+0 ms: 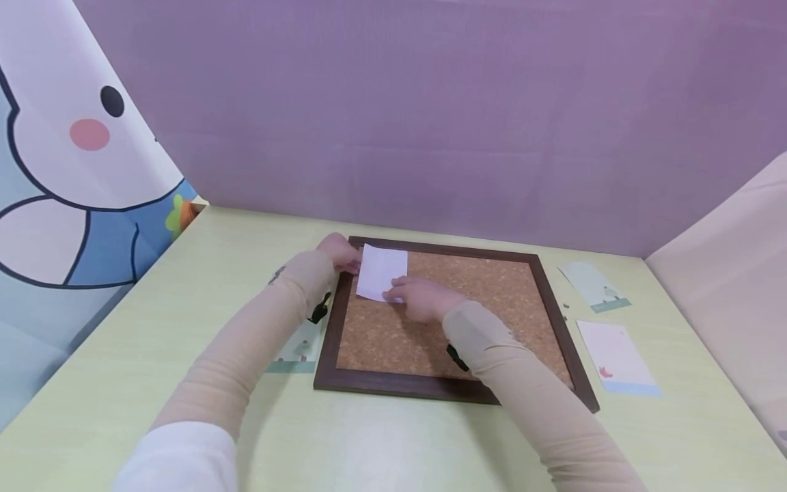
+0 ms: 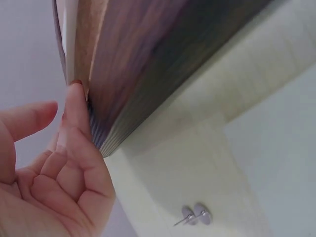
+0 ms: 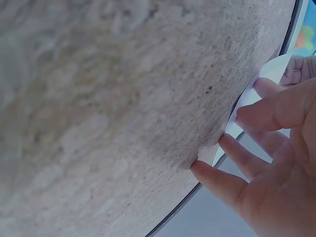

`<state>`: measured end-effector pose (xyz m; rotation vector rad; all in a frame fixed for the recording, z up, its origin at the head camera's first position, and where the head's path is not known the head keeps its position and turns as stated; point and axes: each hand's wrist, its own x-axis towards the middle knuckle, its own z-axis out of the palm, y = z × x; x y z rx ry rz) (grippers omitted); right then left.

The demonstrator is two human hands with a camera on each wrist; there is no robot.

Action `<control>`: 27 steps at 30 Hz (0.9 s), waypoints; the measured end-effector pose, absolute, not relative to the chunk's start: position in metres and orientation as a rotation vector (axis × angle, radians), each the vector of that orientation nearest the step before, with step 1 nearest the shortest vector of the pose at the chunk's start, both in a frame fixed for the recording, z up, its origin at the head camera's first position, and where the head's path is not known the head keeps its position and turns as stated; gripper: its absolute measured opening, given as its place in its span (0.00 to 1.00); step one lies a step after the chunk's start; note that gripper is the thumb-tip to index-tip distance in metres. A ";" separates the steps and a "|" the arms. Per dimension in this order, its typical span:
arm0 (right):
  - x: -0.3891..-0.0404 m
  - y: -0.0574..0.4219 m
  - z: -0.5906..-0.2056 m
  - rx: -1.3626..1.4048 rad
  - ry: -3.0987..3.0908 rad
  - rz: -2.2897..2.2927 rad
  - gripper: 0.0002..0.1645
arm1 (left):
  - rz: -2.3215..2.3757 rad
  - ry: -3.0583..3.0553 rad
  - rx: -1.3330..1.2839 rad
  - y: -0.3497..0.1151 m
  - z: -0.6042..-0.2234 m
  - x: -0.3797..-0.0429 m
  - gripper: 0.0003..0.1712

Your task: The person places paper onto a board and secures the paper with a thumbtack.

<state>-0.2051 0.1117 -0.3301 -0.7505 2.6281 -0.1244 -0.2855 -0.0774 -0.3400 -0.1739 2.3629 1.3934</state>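
Observation:
A small white card (image 1: 380, 270) lies over the upper left corner of a cork board (image 1: 443, 328) with a dark brown wooden frame (image 1: 393, 383). My left hand (image 1: 340, 252) is at the frame's left side. In the left wrist view one fingertip (image 2: 75, 89) reaches over the frame to the card's edge, the thumb held apart. My right hand (image 1: 424, 297) has its fingers on the card's lower right corner. From the right wrist the card (image 3: 276, 69) looks bowed, and two straight fingers (image 3: 217, 180) touch the cork beside it.
Right of the board lie a pale green card (image 1: 590, 283) and a white card with a blue bottom strip (image 1: 617, 355). Another green-edged card (image 1: 298, 352) is partly under my left arm. Two metal pins (image 2: 197, 215) rest on the table at the left; small pins (image 1: 565, 307) lie at the right.

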 end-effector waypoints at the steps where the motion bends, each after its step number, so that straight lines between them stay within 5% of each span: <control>1: -0.205 0.112 -0.330 -0.750 2.627 -0.125 0.36 | 1.382 2.372 -0.169 -0.078 -0.339 -0.286 0.15; 27: -0.206 0.109 -0.330 -0.751 2.630 -0.106 0.36 | 1.319 2.529 -0.129 -0.098 -0.323 -0.288 0.17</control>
